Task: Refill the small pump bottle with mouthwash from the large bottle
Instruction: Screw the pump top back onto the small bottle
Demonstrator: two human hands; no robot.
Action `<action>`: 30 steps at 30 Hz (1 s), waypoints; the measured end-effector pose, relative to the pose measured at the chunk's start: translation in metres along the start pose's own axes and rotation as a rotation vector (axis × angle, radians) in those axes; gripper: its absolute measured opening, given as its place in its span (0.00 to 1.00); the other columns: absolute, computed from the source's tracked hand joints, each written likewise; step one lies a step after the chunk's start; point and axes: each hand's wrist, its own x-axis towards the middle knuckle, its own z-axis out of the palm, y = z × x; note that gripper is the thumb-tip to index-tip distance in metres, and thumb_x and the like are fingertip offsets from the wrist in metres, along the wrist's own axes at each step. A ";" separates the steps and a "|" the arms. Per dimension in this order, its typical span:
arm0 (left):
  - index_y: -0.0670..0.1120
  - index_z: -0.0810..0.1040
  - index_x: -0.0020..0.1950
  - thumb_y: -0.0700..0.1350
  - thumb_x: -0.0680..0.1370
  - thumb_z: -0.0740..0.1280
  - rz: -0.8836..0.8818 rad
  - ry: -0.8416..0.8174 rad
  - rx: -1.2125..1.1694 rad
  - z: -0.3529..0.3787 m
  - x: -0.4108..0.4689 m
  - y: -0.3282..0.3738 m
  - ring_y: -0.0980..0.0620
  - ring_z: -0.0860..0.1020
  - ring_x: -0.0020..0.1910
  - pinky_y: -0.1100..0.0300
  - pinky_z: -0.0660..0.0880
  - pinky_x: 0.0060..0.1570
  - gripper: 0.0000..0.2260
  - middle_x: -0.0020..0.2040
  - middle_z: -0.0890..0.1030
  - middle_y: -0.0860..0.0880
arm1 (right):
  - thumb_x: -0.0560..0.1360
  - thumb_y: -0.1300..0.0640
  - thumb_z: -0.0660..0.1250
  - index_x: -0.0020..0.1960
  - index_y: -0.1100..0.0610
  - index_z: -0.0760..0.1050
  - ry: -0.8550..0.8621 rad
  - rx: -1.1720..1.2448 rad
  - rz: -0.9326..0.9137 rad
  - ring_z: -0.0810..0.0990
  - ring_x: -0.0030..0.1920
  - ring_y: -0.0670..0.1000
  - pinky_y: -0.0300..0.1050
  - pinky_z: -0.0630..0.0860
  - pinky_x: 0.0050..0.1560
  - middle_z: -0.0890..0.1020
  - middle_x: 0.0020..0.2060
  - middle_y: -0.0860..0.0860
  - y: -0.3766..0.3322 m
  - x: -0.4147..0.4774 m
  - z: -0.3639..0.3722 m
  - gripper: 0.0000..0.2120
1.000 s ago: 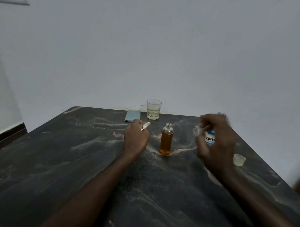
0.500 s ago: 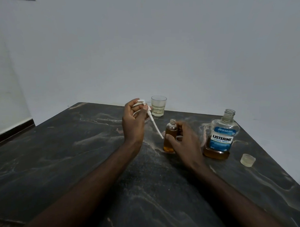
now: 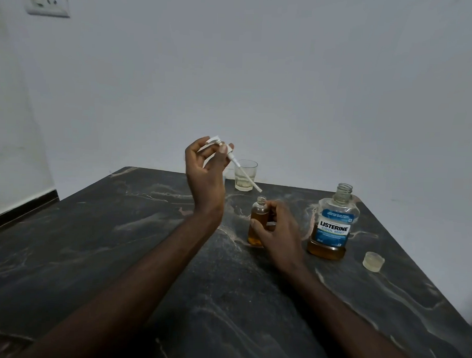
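Small pump bottle (image 3: 258,222) standing mid-surface (image 3: 120,241), nearly full of amber liquid, neck open. Right hand (image 3: 278,234) wrapped around its body from the near-right, steadying it. Left hand (image 3: 207,167) raised, pinching the white pump head (image 3: 231,158), dip tube angling down-right above the neck. Large bottle (image 3: 332,225) uncapped just right, cap (image 3: 373,261) further right. Probably light, slick and tippy, so best gripped low on the body. Tube looks bendy, needs careful aiming.

The left hand (image 3: 205,175) holds the white pump (image 3: 236,164) aloft; the right hand (image 3: 279,234) grips the small bottle (image 3: 258,222) on the worktop (image 3: 146,256).
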 end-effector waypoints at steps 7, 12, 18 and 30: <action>0.42 0.74 0.66 0.38 0.80 0.72 0.123 -0.114 0.139 0.023 -0.021 -0.013 0.47 0.85 0.59 0.44 0.81 0.61 0.15 0.60 0.83 0.44 | 0.77 0.50 0.74 0.68 0.48 0.70 0.013 -0.011 0.001 0.76 0.62 0.44 0.47 0.79 0.62 0.76 0.64 0.44 0.003 0.001 0.001 0.22; 0.40 0.74 0.67 0.39 0.81 0.72 0.228 -0.114 0.223 0.020 -0.022 -0.016 0.50 0.85 0.59 0.50 0.82 0.60 0.16 0.60 0.83 0.46 | 0.77 0.50 0.74 0.69 0.49 0.70 0.018 -0.008 0.000 0.76 0.61 0.43 0.46 0.79 0.62 0.76 0.64 0.45 0.006 0.004 0.003 0.23; 0.40 0.74 0.66 0.38 0.81 0.72 0.316 -0.072 0.217 0.016 -0.014 -0.007 0.53 0.84 0.60 0.56 0.81 0.59 0.15 0.59 0.82 0.51 | 0.76 0.50 0.74 0.69 0.48 0.70 0.004 0.003 0.008 0.76 0.62 0.44 0.47 0.79 0.63 0.76 0.65 0.45 0.009 0.004 0.004 0.24; 0.41 0.74 0.65 0.39 0.80 0.73 0.261 -0.191 0.283 0.011 -0.023 -0.024 0.53 0.84 0.59 0.55 0.82 0.59 0.16 0.58 0.83 0.46 | 0.77 0.52 0.74 0.68 0.49 0.71 0.019 -0.005 -0.020 0.77 0.59 0.42 0.34 0.74 0.52 0.76 0.63 0.45 0.008 0.003 0.004 0.22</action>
